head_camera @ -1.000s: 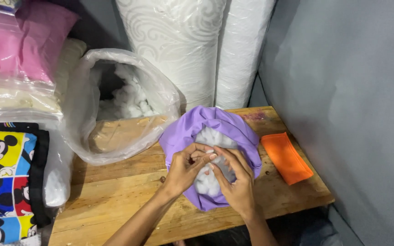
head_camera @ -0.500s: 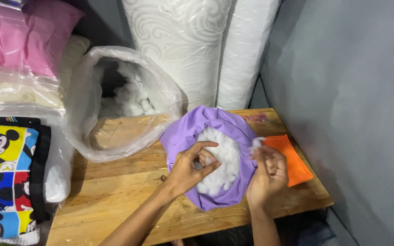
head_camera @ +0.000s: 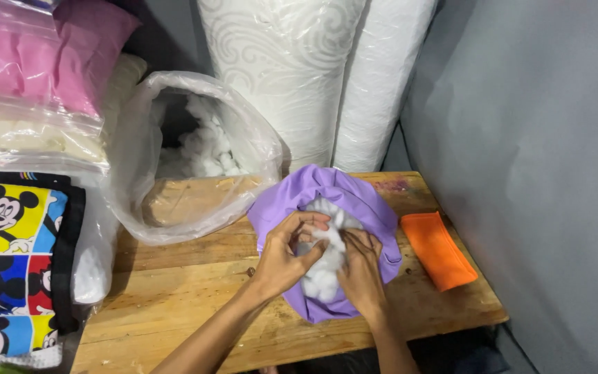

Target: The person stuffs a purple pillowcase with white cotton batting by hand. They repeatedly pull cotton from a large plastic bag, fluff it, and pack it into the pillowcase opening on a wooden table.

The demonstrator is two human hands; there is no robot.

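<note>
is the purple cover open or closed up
Open. The purple cover gapes at its middle, with white stuffing showing in the gap, and the left hand and right hand pressing into it.

The cover at the frame's centre is matt purple cloth, filled with fluffy white stuffing. The counter is rough, bare wood. The bag at upper left is glossy clear plastic. The orange cloth at right is seen as matt and smooth.
</note>
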